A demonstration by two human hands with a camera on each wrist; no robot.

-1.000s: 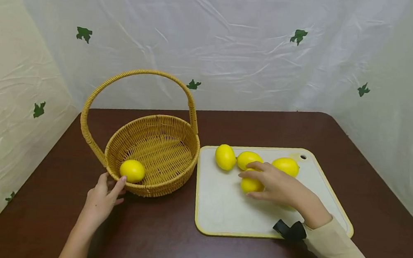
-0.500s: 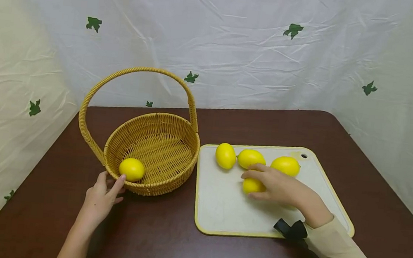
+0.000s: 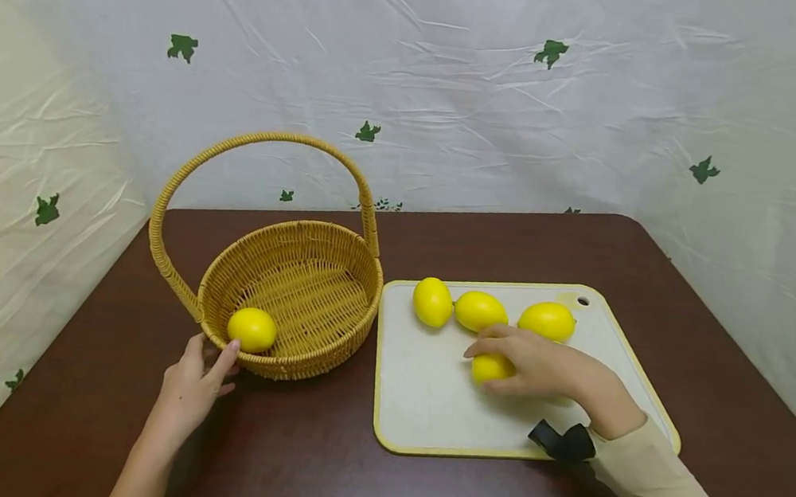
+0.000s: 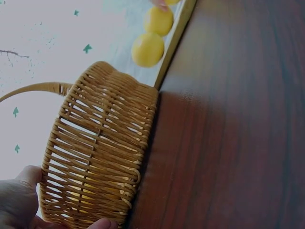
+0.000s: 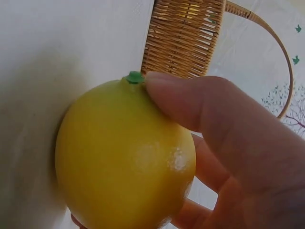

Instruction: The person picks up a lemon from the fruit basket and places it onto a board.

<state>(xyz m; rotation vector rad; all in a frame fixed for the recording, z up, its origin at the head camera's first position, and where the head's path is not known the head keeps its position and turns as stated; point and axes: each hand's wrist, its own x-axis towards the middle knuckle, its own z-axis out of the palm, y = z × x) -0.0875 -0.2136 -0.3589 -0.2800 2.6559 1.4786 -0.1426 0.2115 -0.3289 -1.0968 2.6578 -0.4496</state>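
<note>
My left hand (image 3: 192,389) holds the near left rim of a wicker basket (image 3: 315,360), thumb over the edge and fingers against the outer wall. One yellow lemon (image 3: 252,330) lies inside, right by that thumb. On the white cutting board (image 3: 418,410), my right hand (image 3: 538,366) grips another lemon (image 5: 124,157) from above. In the right wrist view the thumb presses beside its green stem tip, and fingers curl behind. Three more lemons lie farther back on the board: a left one (image 3: 432,301), a middle one (image 3: 481,311) and a right one (image 3: 547,320).
The basket's tall arched handle (image 3: 272,137) stands upright over it. Basket and board sit side by side on a dark brown table (image 3: 291,462). A pale sheet with green leaf shapes (image 3: 454,110) hangs behind and at both sides. A black strap (image 3: 562,442) sits at the right wrist.
My right hand has drawn its lemon slightly toward me and to the right, away from the middle lemon. The left hand stays on the basket rim.
</note>
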